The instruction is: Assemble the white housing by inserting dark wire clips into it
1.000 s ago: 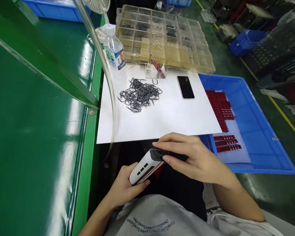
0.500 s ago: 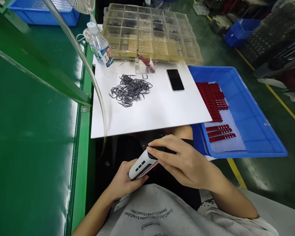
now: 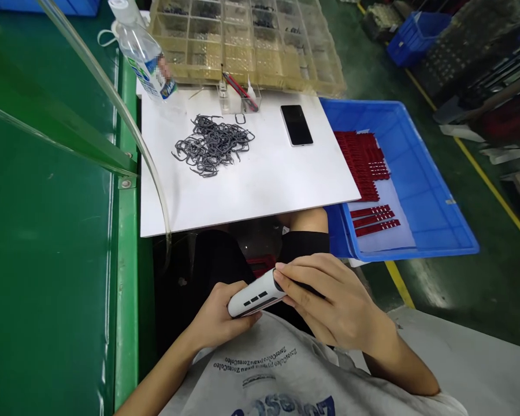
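Above my lap, my left hand is closed around one end of a white, slab-shaped device with small dark rectangles on its side. I cannot make out what kind of device it is. My right hand pinches its other, dark end, fingertips at the corner; the fingers partly hide that end. Beyond my hands is the white tabletop, where a pile of grey, bent wire-like pieces lies. One loose grey piece rests behind the pile, and a black-screened phone lies to the right.
A clear water bottle and a small clear holder with tools stand near the compartment box. On the right, a blue bin holds dark red strips. A clear tube hangs beside the green frame.
The view has shifted, so the table and bin appear farther left and higher. Both hands still hold the white device, which now lies at a flatter angle.
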Demonstrator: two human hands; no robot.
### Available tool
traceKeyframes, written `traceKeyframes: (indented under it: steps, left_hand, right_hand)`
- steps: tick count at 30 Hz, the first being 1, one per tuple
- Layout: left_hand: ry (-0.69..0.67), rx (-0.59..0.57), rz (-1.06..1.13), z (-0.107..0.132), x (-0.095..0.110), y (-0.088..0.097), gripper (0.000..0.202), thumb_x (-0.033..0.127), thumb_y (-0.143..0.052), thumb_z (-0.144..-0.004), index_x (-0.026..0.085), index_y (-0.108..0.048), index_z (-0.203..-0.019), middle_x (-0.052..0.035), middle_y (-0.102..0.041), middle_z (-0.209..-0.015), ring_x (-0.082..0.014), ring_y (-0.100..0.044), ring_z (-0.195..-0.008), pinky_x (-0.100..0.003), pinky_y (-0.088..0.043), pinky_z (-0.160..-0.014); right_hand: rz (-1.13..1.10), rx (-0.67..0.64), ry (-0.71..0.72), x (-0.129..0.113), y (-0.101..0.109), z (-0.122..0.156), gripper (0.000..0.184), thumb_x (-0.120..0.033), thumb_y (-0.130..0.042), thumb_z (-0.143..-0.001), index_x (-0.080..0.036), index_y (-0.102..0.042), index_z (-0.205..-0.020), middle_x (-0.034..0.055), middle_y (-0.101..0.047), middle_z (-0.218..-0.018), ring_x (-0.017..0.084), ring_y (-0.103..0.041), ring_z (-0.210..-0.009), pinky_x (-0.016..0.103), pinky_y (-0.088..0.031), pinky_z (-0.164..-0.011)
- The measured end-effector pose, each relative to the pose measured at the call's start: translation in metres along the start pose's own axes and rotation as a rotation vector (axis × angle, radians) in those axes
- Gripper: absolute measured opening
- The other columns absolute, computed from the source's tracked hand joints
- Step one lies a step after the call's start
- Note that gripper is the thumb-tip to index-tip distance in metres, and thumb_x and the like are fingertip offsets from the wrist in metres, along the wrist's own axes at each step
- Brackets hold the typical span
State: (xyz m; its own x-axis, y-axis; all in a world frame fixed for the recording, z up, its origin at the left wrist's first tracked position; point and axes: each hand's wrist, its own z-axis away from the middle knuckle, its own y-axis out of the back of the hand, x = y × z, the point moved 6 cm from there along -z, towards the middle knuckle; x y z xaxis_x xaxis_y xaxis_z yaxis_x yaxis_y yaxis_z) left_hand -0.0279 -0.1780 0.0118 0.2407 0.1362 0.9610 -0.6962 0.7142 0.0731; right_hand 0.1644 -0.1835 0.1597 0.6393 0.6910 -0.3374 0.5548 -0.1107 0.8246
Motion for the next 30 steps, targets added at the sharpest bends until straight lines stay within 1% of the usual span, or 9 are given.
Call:
traceKeyframes:
  steps: [3, 6, 10, 13, 16, 19, 25, 27, 30]
  left_hand:
    - [-0.001, -0.021, -0.039, 0.001, -0.001, -0.005, 0.016, 0.029, -0.073, -0.093, 0.019, -0.064, -0.086, 0.0046, -0.058, -0.071, -0.0127, -0.051, -0.061, -0.027, -0.037, -0.059]
    - [0.01, 0.042, -0.142, 0.003, -0.005, -0.006, 0.017, 0.028, -0.07, -0.095, 0.021, -0.058, -0.085, 0.0059, -0.054, -0.069, -0.0121, -0.049, -0.058, -0.026, -0.035, -0.057]
    - [0.006, 0.141, -0.248, 0.005, -0.007, -0.004, 0.015, 0.027, -0.068, -0.096, 0.022, -0.056, -0.088, 0.0061, -0.055, -0.07, -0.0123, -0.051, -0.057, -0.025, -0.036, -0.056]
    - [-0.014, 0.088, -0.257, 0.005, -0.006, -0.007, 0.015, 0.024, -0.067, -0.095, 0.023, -0.054, -0.087, 0.0064, -0.054, -0.07, -0.0121, -0.049, -0.056, -0.025, -0.035, -0.055]
    - [0.006, 0.049, -0.295, 0.004, -0.008, -0.005, 0.017, 0.023, -0.066, -0.093, 0.024, -0.051, -0.085, 0.0065, -0.053, -0.069, -0.0122, -0.047, -0.055, -0.026, -0.033, -0.054]
    - [0.04, 0.046, -0.341, 0.004, -0.01, -0.001, 0.015, 0.025, -0.065, -0.094, 0.024, -0.052, -0.086, 0.0058, -0.054, -0.069, -0.0131, -0.049, -0.056, -0.026, -0.033, -0.055]
    - [0.087, 0.043, -0.394, 0.003, -0.012, -0.005, 0.01, 0.029, -0.062, -0.097, 0.023, -0.056, -0.092, 0.004, -0.06, -0.071, -0.0152, -0.053, -0.057, -0.027, -0.035, -0.056]
    - [0.115, 0.069, -0.415, 0.002, -0.011, -0.007, 0.011, 0.03, -0.062, -0.096, 0.023, -0.055, -0.09, 0.0034, -0.06, -0.071, -0.0156, -0.053, -0.056, -0.028, -0.034, -0.056]
    - [0.139, 0.059, -0.389, -0.002, -0.008, -0.007, 0.014, 0.028, -0.065, -0.093, 0.024, -0.054, -0.085, 0.0027, -0.059, -0.069, -0.0162, -0.053, -0.056, -0.028, -0.033, -0.057]
  right_hand:
    - [-0.032, -0.01, 0.001, 0.002, -0.001, 0.006, 0.027, -0.008, -0.065, -0.107, -0.005, -0.074, -0.133, 0.0172, -0.084, -0.12, 0.027, -0.076, -0.108, 0.042, -0.068, -0.089]
    - [-0.098, 0.023, -0.082, 0.008, -0.007, 0.015, 0.035, -0.004, -0.066, -0.104, -0.007, -0.073, -0.138, 0.0183, -0.082, -0.124, 0.026, -0.074, -0.103, 0.043, -0.07, -0.086]
    - [-0.14, 0.129, -0.166, 0.009, -0.014, 0.028, 0.053, 0.004, -0.065, -0.1, -0.008, -0.067, -0.151, 0.021, -0.077, -0.139, 0.029, -0.072, -0.128, 0.05, -0.068, -0.106]
    - [-0.118, 0.122, -0.119, 0.007, -0.019, 0.033, 0.053, 0.003, -0.069, -0.098, -0.004, -0.067, -0.15, 0.0215, -0.079, -0.138, 0.028, -0.072, -0.135, 0.05, -0.067, -0.115]
    - [-0.06, 0.106, -0.068, 0.008, -0.023, 0.035, 0.051, 0.001, -0.074, -0.096, 0.0, -0.069, -0.146, 0.0235, -0.081, -0.132, 0.029, -0.075, -0.131, 0.048, -0.069, -0.113]
    - [-0.113, 0.14, -0.106, 0.012, -0.028, 0.038, 0.053, 0.002, -0.072, -0.096, 0.001, -0.067, -0.149, 0.0261, -0.08, -0.134, 0.031, -0.074, -0.134, 0.047, -0.072, -0.106]
    - [-0.222, 0.3, -0.329, 0.022, -0.037, 0.05, 0.058, -0.016, -0.076, -0.105, -0.016, -0.063, -0.161, 0.0189, -0.082, -0.132, 0.032, -0.078, -0.12, 0.051, -0.073, -0.096]
    - [-0.211, 0.277, -0.344, 0.022, -0.039, 0.05, 0.062, -0.016, -0.074, -0.106, -0.02, -0.058, -0.167, 0.0177, -0.081, -0.135, 0.032, -0.077, -0.121, 0.052, -0.073, -0.095]
    - [-0.235, 0.253, -0.297, 0.02, -0.04, 0.046, 0.064, -0.016, -0.072, -0.107, -0.019, -0.056, -0.169, 0.0194, -0.08, -0.137, 0.032, -0.076, -0.121, 0.051, -0.071, -0.093]
